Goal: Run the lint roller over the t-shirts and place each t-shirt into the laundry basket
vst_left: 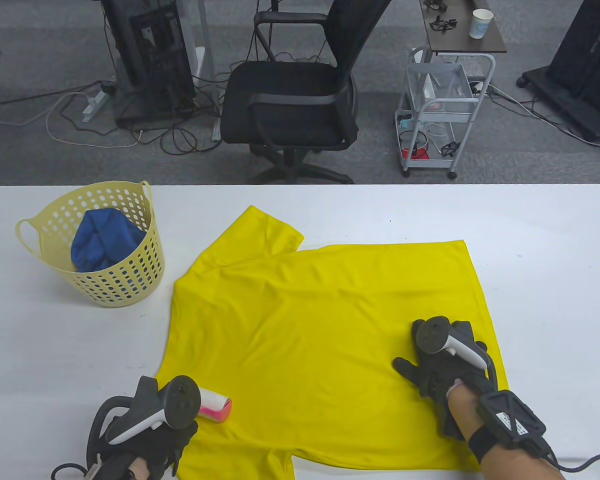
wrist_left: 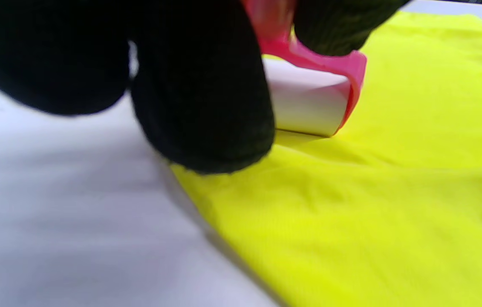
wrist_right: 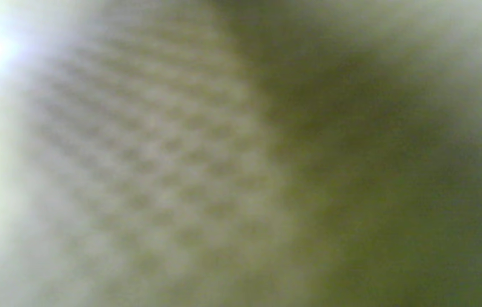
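A yellow t-shirt (vst_left: 320,330) lies spread flat on the white table (vst_left: 555,240). My left hand (vst_left: 155,445), at the shirt's near left corner, grips the pink handle of a lint roller (vst_left: 215,406). The roller's white drum (wrist_left: 309,104) rests on the shirt's (wrist_left: 373,192) edge. My right hand (vst_left: 437,370) lies flat on the shirt's near right part, fingers spread and pressing the cloth down. At the far left stands a pale yellow laundry basket (vst_left: 130,285) with a blue t-shirt (vst_left: 102,242) inside. The right wrist view is a close blur of fabric.
Beyond the table's far edge stand a black office chair (vst_left: 300,95), a small white wire cart (vst_left: 437,110) and a side table with a paper cup (vst_left: 480,23). Cables lie on the floor.
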A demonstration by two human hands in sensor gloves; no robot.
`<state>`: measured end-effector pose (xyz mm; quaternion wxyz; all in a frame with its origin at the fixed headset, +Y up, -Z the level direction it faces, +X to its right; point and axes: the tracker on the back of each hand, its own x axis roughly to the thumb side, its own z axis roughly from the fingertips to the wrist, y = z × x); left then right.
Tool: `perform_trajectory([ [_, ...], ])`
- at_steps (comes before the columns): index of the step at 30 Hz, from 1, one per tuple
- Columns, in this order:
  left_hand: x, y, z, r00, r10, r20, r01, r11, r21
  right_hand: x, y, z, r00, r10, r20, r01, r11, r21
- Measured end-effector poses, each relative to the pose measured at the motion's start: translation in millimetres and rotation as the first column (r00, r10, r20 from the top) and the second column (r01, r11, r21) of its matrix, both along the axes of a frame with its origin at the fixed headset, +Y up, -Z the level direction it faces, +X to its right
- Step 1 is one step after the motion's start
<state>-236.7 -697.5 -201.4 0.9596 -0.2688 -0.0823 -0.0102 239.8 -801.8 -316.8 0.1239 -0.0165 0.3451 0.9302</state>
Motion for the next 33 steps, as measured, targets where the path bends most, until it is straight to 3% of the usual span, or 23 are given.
perform_trajectory([
  [4, 15.7, -2.4, -35.6, 0.999, -0.032, 0.032, 0.030, 0.999, 0.045, -0.1, 0.0, 0.5, 1.000, 0.001, 0.001, -0.001, 1.000, 0.002],
  [8, 38.8, -6.2, -94.8, 0.999, -0.033, 0.035, 0.030, 0.996, 0.085, 0.0, -0.1, 0.8, 1.000, 0.001, 0.001, -0.001, 1.000, 0.003],
  [12, 71.9, -16.9, -166.5, 0.997, -0.010, -0.077, 0.018, 0.994, 0.109, -0.1, -0.1, 1.4, 1.000, 0.003, 0.004, -0.003, 1.000, 0.012],
  [14, 83.9, -20.8, -191.9, 0.993, -0.008, -0.117, 0.022, 0.992, 0.124, 0.0, -0.3, 1.2, 1.000, 0.004, 0.005, -0.004, 1.000, 0.014],
  [19, 96.3, -29.2, -227.5, 0.977, 0.070, -0.204, -0.039, 0.988, 0.151, 0.0, 0.0, 1.0, 1.000, 0.004, 0.007, -0.004, 1.000, 0.009],
  [22, 98.3, -28.8, -223.5, 0.983, 0.026, -0.184, 0.000, 0.990, 0.142, 0.1, 0.0, 1.2, 1.000, 0.003, 0.007, -0.003, 1.000, 0.010],
  [26, 89.6, -22.3, -193.7, 0.995, -0.045, -0.086, 0.054, 0.993, 0.103, 0.0, -0.1, 1.3, 1.000, 0.001, 0.006, -0.001, 1.000, 0.009],
  [33, 47.5, -9.6, -94.4, 0.997, -0.048, 0.053, 0.049, 0.999, -0.003, -0.1, -0.1, 1.0, 1.000, 0.003, 0.003, -0.003, 1.000, 0.019],
])
